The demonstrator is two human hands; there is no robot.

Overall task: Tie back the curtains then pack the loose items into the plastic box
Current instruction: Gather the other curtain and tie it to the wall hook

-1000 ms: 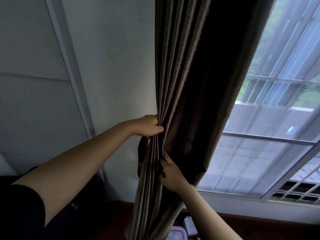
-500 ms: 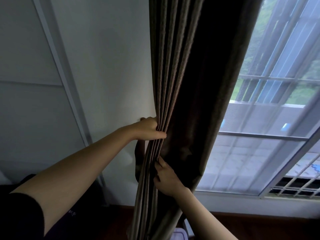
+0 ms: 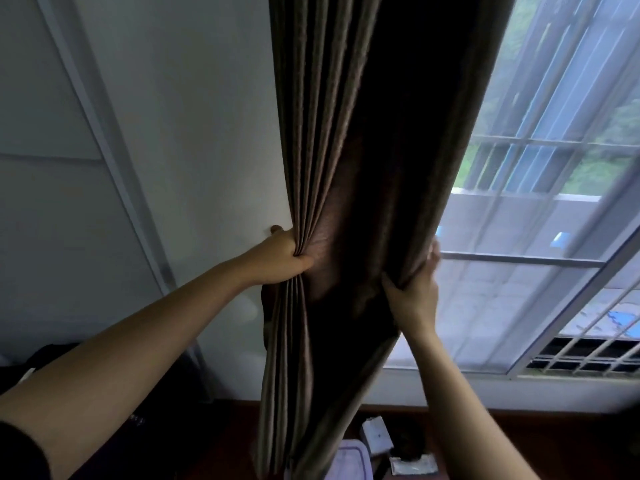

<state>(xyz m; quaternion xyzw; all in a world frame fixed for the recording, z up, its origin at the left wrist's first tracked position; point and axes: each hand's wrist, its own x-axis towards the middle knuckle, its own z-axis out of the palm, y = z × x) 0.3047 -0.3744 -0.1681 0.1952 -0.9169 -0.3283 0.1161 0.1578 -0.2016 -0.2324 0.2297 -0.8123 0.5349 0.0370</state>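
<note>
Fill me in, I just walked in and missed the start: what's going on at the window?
A person is gathering the dark brown curtain beside the window. The left hand grips the pleated folds at its left edge, and the right hand holds the edge on the window side. No tie shows around the curtain yet. On the floor below, a plastic box and a small white carton lie untouched.

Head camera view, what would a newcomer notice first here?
The dark brown curtain hanging down the middle dominates, bunched between two hands. The left hand grips its pleats on the wall side; the right hand grips its edge on the window side. To the right, the bright barred window stands out.
</note>
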